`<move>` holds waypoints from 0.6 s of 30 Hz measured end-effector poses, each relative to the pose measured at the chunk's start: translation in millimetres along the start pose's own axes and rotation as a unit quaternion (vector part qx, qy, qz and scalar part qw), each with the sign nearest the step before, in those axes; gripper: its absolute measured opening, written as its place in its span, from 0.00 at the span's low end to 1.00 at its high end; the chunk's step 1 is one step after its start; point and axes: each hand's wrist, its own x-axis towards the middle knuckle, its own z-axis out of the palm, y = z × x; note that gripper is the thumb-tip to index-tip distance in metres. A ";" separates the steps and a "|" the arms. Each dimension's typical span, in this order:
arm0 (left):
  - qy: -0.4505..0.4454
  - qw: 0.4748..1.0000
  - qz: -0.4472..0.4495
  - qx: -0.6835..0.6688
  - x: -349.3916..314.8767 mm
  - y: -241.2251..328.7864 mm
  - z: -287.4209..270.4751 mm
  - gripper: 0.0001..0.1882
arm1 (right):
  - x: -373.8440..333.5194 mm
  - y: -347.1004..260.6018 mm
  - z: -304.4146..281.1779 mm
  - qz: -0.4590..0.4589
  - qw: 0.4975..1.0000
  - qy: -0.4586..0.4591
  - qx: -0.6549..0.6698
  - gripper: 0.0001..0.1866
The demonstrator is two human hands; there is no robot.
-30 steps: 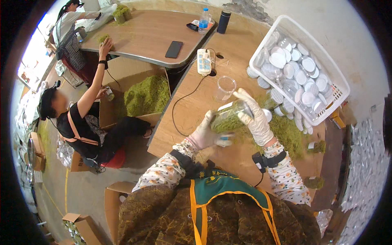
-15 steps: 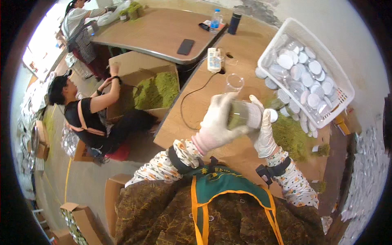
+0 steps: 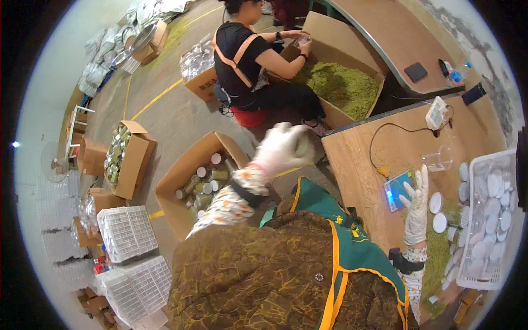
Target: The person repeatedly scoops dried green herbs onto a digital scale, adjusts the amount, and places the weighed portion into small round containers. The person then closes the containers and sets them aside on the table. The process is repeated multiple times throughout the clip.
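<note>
My left hand, in a white glove, is raised above the floor left of the table. Its fingers are curled and smeared by motion; whether anything is in them I cannot make out. Below it stands an open cardboard box holding several white-lidded jars with green contents. My right hand, also gloved, is open with fingers apart over the table, beside a blue device with a lit display. White round lids lie to its right, near a clear plastic cup.
A white basket of lids stands at the right, beside loose green plant material. A co-worker sits ahead by a large box of green material. White crates and another jar-filled box stand left.
My view has turned left. The jar that was between both hands no longer shows there. My left hand has swung left off the table; my right hand has opened over it.
</note>
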 end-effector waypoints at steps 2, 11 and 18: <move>-0.038 0.987 -0.126 0.095 -50.1 -63.3 -22.1 0.36 | -3.9 9.0 -5.2 0.048 0.997 0.020 0.052 0.41; -0.151 0.978 -0.136 0.053 3.4 -103.7 47.6 0.44 | -32.8 43.8 -42.3 -0.047 0.994 0.102 0.003 0.34; -0.181 0.952 0.243 -0.038 117.0 48.3 90.6 0.43 | -123.4 81.6 -146.7 -0.038 0.897 0.437 -0.060 0.30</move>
